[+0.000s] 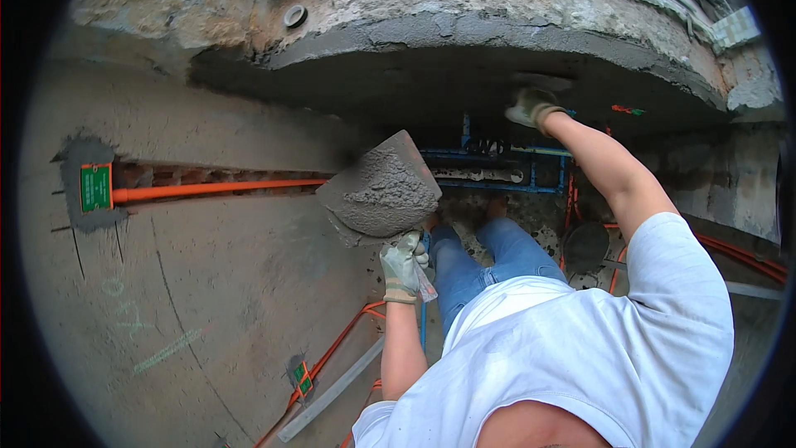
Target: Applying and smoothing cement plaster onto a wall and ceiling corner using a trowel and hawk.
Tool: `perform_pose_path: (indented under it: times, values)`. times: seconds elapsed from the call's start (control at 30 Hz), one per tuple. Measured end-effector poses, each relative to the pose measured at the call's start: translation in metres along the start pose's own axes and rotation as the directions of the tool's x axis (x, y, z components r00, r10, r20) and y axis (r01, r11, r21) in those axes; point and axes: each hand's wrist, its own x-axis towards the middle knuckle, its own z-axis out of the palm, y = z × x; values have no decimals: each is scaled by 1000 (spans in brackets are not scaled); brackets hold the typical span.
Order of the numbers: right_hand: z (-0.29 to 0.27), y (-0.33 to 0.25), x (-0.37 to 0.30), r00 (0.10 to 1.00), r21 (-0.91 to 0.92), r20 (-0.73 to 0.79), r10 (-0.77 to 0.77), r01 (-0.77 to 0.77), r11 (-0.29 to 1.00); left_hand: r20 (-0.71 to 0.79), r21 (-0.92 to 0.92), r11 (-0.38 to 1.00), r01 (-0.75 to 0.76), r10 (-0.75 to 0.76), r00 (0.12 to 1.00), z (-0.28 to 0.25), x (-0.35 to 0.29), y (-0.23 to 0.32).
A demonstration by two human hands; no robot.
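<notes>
I've got a rough masonry room up from the head view: a dark grey wall (pixel 373 83) under a broken ledge, and a paler wall (pixel 249 282) on the left. Here's the board (pixel 332 192), out in front of the torso, heaped with wet mortar (pixel 385 195). The left hand (pixel 404 270), gloved, is wrapped round its handle (pixel 427 289). I'd call this load heavy and soft, likely to slump or slide if tipped; the handle is the place to grip, wrist firm. Across from it, well apart, the right hand (pixel 531 110) is up by the dark wall, beside a flat blurred blade (pixel 545 81). I can't tell how its fingers sit; motion blur smears them. Further out: orange conduit (pixel 224 191), a green box (pixel 97 187). The board's underside is hidden, the feet partly covered, and shadow swallows the dark wall's lower part.
</notes>
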Motion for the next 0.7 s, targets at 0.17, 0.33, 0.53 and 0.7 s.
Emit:
perform_pose_path:
  times: [0.17,0.33,0.53,0.7]
  values:
    - [8,81,-36,996,-132,-15,87,-88,987,7,-92,994,57,-57,998,0,-13,-3]
    - [-10,49,-87,994,18,-101,51,-49,999,82,-77,990,120,-113,990,-4,13,-18]
    - [-52,-99,-163,968,44,-2,-253,253,967,220,-273,948,161,-101,970,18,46,14]
    - [-62,-172,-186,870,-171,-73,-487,470,866,153,-42,958,-283,286,946,38,34,75]
